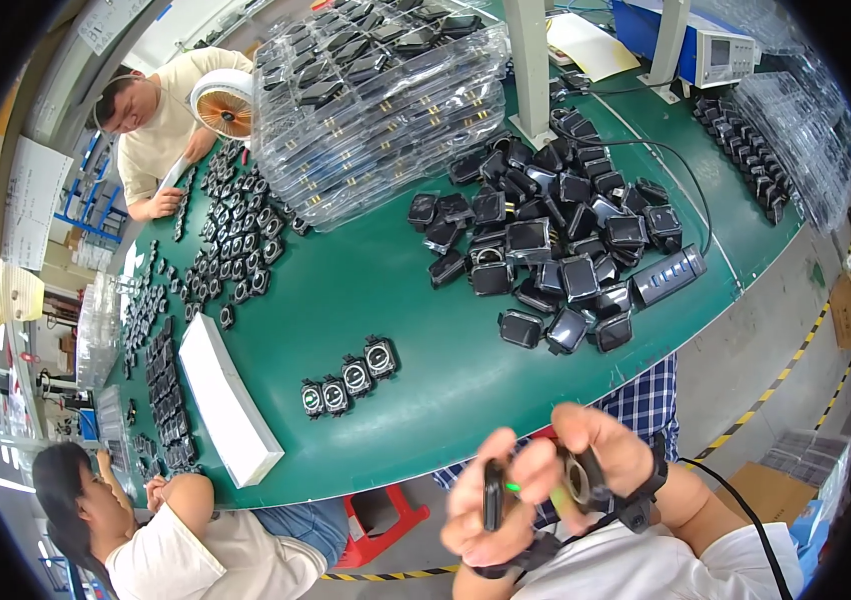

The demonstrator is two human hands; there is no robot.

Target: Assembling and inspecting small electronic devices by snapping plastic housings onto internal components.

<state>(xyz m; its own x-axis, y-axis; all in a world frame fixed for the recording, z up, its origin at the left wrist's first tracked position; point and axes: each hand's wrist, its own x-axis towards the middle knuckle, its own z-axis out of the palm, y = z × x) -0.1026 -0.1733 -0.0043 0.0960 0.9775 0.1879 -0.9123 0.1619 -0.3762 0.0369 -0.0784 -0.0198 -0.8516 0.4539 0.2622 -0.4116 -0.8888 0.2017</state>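
Over my lap, just off the table edge, my left hand point(476, 525) is closed around a black smartwatch body point(493, 496), seen nearly edge-on. A small green light glows beside it. My right hand point(618, 448) grips a second dark smartwatch body point(583, 480) with a round ring on its back; this one is slightly blurred. The two hands are close together, and their fingers partly cover both pieces. On the green table ahead and to the left, several watch bodies point(356, 377) lie in a slanting row, ringed backs up.
A heap of black watch bodies point(576, 235) covers the right side around a grey multi-port hub point(671, 275). Behind stand stacked clear trays point(376, 130) and a metal post point(531, 70). A long white box point(231, 400) lies left. Two people work leftward, near a small fan point(223, 104).
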